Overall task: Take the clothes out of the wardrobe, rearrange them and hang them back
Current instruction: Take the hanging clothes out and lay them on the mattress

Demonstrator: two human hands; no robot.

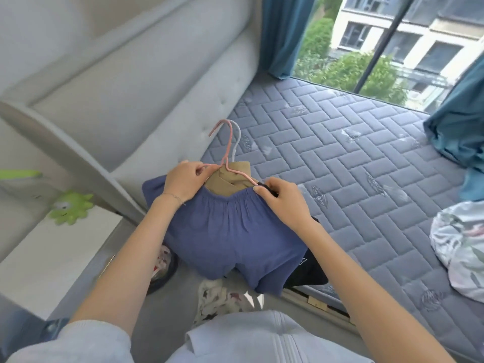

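Blue shorts (230, 237) hang from a pink hanger (227, 142) held over the corner of the mattress. Behind them sits a tan garment (227, 180) on a white hanger (237, 138), and a black garment (309, 268) shows at the lower right. My left hand (187, 180) pinches the pink hanger's left shoulder together with the shorts' waistband. My right hand (281, 200) grips the waistband and the hanger's right end, where a black piece sticks out. Both hooks point up and away from me.
A bare quilted blue mattress (366, 179) fills the right, with a padded grey headboard (146, 100) on the left. Floral bedding (461, 247) lies at the right edge. A white bedside table (52, 258) holds a green plush toy (70, 206). Teal curtains (285, 32) frame the window.
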